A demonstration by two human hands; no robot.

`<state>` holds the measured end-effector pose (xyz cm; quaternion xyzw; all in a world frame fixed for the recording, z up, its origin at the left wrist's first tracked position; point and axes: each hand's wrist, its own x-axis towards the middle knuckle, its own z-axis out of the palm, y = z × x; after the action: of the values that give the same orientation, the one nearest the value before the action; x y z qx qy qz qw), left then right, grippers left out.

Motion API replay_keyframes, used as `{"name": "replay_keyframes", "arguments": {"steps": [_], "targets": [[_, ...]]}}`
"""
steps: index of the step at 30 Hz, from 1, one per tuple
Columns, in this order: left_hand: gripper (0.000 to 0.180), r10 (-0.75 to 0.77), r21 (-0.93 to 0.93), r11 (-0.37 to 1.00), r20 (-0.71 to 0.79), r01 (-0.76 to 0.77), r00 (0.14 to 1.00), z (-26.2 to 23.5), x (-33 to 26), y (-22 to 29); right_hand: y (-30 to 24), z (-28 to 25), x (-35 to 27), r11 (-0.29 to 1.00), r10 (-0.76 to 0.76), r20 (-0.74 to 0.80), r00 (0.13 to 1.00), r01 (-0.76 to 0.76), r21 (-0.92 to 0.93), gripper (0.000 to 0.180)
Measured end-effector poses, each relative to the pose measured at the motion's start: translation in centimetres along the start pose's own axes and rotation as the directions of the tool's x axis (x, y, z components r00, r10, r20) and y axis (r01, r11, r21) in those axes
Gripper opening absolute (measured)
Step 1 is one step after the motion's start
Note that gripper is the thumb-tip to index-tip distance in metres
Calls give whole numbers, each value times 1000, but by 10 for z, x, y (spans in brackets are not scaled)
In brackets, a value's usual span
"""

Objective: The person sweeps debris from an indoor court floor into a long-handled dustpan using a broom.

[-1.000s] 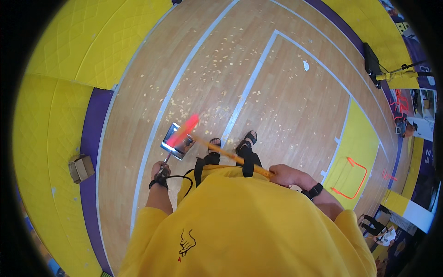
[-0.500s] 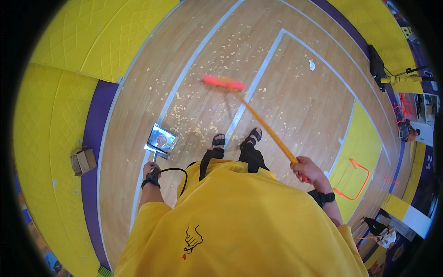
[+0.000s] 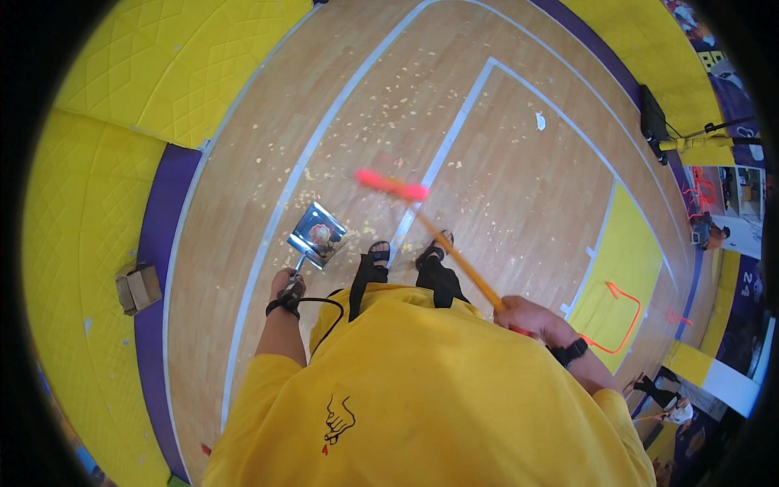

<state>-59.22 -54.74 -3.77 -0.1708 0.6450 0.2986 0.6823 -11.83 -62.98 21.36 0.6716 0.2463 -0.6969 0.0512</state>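
My right hand (image 3: pixel 531 317) is wrapped round the orange handle of a broom (image 3: pixel 461 256). The broom's pink head (image 3: pixel 391 186), smeared by motion, is ahead of my feet, over a white floor line. In my left hand (image 3: pixel 287 286) is the handle of a shiny metal dustpan (image 3: pixel 317 234), low by the floor to the left of my feet. A round pinkish patch shows on the pan; I cannot tell whether it is a picture or a reflection. Pale scraps (image 3: pixel 375 223) lie scattered over the wooden floor near the pan and farther ahead.
Yellow padded wall (image 3: pixel 89 211) with a purple base runs along the left, a cardboard box (image 3: pixel 139 289) beside it. A white scrap (image 3: pixel 540 121) lies ahead right. An orange-red frame (image 3: pixel 631 321) stands over a yellow floor area. Another person (image 3: pixel 672 406) is at lower right.
The broom head has come nearer my feet, and my right hand has drawn down and slightly left. My left hand has shifted the dustpan right, toward the scraps, and turned it.
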Motion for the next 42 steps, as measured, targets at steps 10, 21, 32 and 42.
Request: {"name": "replay_keyframes", "arguments": {"steps": [10, 21, 32, 42], "targets": [[14, -72, -106, 990, 200, 95, 977, -25, 16, 33, -36, 15, 11, 932, -151, 220, 964, 65, 356, 17], [12, 80, -116, 991, 127, -66, 989, -26, 2, 74, -87, -91, 30, 881, -190, -297, 936, 296, 370, 10], [12, -45, -182, 982, 37, 51, 998, 161, -11, 102, -163, -228, 139, 942, -212, -359, 909, 288, 174, 19], [14, -135, -80, 986, 124, 146, 983, 339, 42, 142, -188, -259, 87, 989, -129, 162, 978, 139, -51, 24]]}}
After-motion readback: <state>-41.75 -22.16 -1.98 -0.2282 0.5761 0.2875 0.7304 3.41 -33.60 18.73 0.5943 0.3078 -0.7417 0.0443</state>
